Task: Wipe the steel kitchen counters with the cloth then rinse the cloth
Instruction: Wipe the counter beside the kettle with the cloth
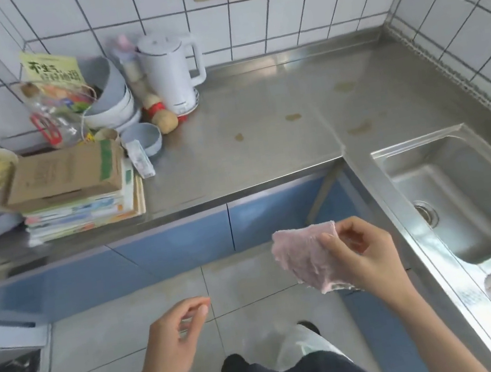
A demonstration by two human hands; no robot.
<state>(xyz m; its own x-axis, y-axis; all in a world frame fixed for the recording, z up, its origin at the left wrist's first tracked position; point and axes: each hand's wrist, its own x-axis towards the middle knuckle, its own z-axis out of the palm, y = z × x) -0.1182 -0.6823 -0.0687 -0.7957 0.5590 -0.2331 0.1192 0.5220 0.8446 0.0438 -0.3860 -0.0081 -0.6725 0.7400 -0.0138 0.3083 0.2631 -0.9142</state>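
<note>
Left of the steel double sink [464, 198], a crumpled pink cloth [307, 260] is pinched in the right hand [362, 250] fingers, clear of the steel bench [262, 137]. The left hand [171, 334] is held empty, fingers loosely curled. Brownish stains [292, 117], apparently dried, could be smeared if wiped with a bunched cloth.

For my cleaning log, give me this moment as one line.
stage: before wiping | right hand: holds cloth | left hand: empty | counter: stains remain
</note>
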